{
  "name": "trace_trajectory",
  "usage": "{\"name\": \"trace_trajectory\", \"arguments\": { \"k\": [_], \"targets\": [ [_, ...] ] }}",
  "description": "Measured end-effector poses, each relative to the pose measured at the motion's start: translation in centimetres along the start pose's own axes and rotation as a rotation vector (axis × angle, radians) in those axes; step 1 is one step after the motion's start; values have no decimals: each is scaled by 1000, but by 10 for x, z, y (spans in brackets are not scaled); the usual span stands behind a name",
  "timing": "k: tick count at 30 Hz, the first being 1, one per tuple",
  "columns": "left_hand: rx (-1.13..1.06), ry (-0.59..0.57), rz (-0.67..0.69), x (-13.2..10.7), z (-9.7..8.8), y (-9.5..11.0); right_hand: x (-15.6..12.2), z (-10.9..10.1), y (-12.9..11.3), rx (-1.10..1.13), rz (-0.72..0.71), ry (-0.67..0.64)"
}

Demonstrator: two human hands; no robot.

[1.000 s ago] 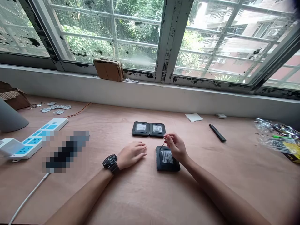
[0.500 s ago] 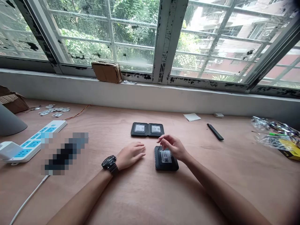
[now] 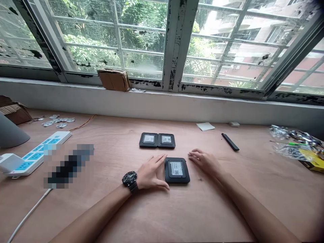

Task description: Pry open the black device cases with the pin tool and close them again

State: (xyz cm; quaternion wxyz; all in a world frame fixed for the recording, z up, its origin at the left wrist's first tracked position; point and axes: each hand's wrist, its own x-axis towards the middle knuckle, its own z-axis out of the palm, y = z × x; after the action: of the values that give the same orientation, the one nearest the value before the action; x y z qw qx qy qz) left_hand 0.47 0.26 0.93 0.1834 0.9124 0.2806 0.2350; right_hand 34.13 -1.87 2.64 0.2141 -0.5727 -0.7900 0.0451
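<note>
Gripping the near case (image 3: 177, 170) seems the step: the left hand (image 3: 150, 173), spread at its left edge, must close; what the right hand (image 3: 205, 163) pinches, I cannot tell.

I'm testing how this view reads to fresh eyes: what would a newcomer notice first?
Probably the bright, barred window filling the top of the view. Next, the labelled black case near the middle of the table, with the left hand spread at its left edge and the right hand to its right. At far left, the white-and-blue power strip stands out.
</note>
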Motion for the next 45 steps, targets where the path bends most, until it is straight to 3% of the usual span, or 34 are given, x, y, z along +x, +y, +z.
{"name": "trace_trajectory", "arguments": {
  "k": [6,12,20,29,45],
  "targets": [
    [-67,2,-29,14,13,11,6,-1,-39,180,-13,-101],
    [-68,8,-72,12,14,7,12,6,-60,200,143,-180],
    [-60,-44,-110,8,21,3,34,11,-74,-1,147,-223],
    [-110,-51,-152,9,18,6,34,32,-71,-46,154,-183],
    [-134,-49,-159,10,20,6,34,35,-65,-47,135,-200]
  ]
}}
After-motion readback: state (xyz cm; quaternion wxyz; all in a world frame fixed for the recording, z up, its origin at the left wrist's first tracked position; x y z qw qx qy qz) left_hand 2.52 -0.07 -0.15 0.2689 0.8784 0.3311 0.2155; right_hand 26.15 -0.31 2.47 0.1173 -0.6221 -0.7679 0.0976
